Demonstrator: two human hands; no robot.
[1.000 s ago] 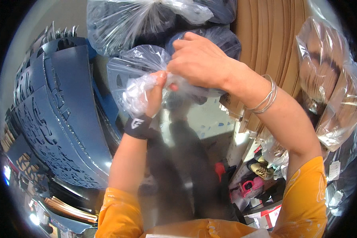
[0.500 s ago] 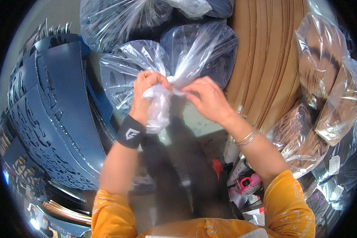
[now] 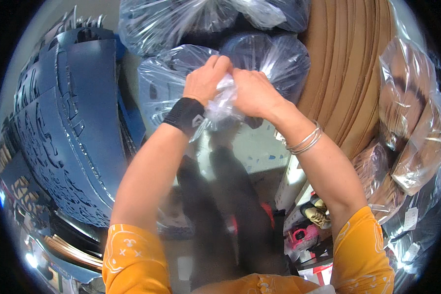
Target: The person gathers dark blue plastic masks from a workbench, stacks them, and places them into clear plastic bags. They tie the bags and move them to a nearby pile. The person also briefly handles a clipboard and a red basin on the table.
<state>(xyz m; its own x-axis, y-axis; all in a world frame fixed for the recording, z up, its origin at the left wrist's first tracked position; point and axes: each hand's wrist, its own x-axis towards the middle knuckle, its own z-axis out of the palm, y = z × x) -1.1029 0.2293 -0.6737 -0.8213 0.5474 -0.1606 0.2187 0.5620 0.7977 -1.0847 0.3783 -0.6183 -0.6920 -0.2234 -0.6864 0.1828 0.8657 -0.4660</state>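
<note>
Side by side in front of me, my left hand [image 3: 208, 81] and my right hand [image 3: 257, 93] are closed on the gathered neck of a clear plastic bag [image 3: 169, 68]. Dark blue flat pieces show through its sides, in a left and a right bulge. A crumpled, loose tail of plastic [image 3: 224, 105] hangs down between my hands toward me. My fingers hide the spot where the neck is gripped, so I cannot see whether it is knotted. A black wristband [image 3: 185, 116] is on my left wrist and silver bangles [image 3: 306, 139] are on my right.
More filled clear bags [image 3: 181, 22] lie beyond. Left stands a large stack of dark blue cut sheets [image 3: 78, 122]. Brown sheets [image 3: 348, 63] lean at the right, with bagged brown pieces [image 3: 402, 93] beyond them. Beside my right leg are shoes [image 3: 316, 215] and a pink object [image 3: 301, 237].
My hands have moved away from me and come closer together at the bag's neck. My right fingers have gone from a pinch to a fuller grip. The whole view has shifted slightly.
</note>
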